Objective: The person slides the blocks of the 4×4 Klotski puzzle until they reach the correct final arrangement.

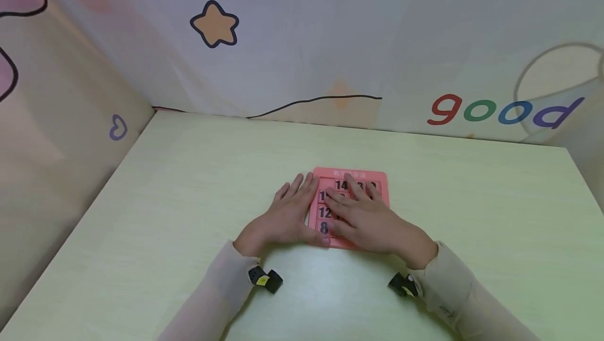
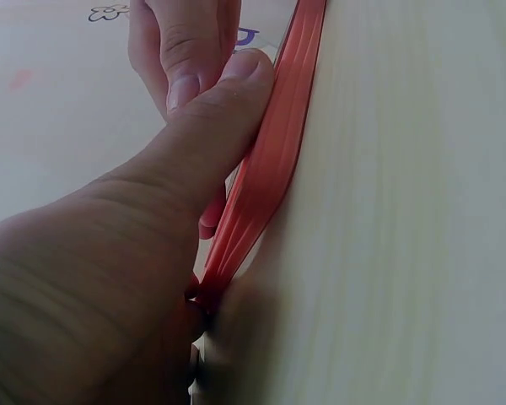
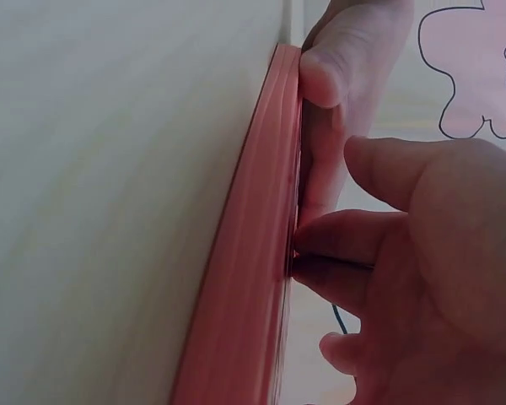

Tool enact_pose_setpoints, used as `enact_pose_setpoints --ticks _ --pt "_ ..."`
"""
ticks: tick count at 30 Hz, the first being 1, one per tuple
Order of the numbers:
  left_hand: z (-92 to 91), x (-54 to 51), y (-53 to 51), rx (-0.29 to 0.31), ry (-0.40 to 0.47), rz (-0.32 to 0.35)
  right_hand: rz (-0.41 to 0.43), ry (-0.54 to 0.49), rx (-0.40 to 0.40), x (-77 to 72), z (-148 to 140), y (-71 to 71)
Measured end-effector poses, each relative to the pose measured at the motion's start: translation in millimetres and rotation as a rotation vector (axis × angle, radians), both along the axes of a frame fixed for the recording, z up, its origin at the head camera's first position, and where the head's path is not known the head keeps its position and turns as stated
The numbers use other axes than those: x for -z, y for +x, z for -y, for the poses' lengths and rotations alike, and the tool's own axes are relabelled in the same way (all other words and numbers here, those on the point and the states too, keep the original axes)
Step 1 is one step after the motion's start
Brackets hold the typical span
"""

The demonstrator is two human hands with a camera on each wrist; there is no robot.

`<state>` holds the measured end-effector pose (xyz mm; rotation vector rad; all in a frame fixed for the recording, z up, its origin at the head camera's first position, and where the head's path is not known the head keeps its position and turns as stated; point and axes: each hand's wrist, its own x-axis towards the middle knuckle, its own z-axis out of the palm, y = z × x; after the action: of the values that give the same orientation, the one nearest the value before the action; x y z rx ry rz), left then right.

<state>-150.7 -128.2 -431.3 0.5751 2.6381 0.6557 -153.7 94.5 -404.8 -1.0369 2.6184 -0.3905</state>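
A pink sliding number puzzle (image 1: 385, 186) lies flat on the table, with white characters along its top rim and dark numbers on its tiles; 14, 12 and 8 show. At its left side rests my left hand (image 1: 285, 219), fingers straight and slightly spread along the edge. My left thumb (image 2: 215, 105) lies over the near rim close to the left corner. Across the tiles reaches my right hand (image 1: 373, 224), fingers extended and spread, with fingertips (image 3: 320, 236) touching the face of the puzzle. That hand hides many of the tiles.
The puzzle sits on a pale wood-grain table (image 1: 472, 199). Printed walls stand behind and to the left, with an orange star (image 1: 215, 24) and the word good (image 1: 505, 112). Both sleeves carry small black wrist devices (image 1: 265, 279).
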Motion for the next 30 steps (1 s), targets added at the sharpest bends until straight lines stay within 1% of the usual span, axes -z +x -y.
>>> enact_pose_setpoints --ticks 9,16,22,26,30 --pt "-1.3 4.0 2.8 0.004 -0.005 0.005 0.026 0.023 -0.012 1.2 -2 -1.3" --pt "0.1 1.6 0.6 0.014 -0.004 -0.010 0.036 0.027 0.009 -2.9 3 -13.5" --pt "1.2 -0.3 0.0 0.020 0.004 0.005 0.063 0.014 0.011 -3.7 3 -24.7" --pt "1.5 -1.1 -0.2 0.020 0.009 0.011 0.074 0.012 0.014 -5.8 2 -27.4" --pt "1.2 -0.8 -0.6 0.022 0.011 0.015 0.090 0.025 0.019 -7.5 3 -26.7"
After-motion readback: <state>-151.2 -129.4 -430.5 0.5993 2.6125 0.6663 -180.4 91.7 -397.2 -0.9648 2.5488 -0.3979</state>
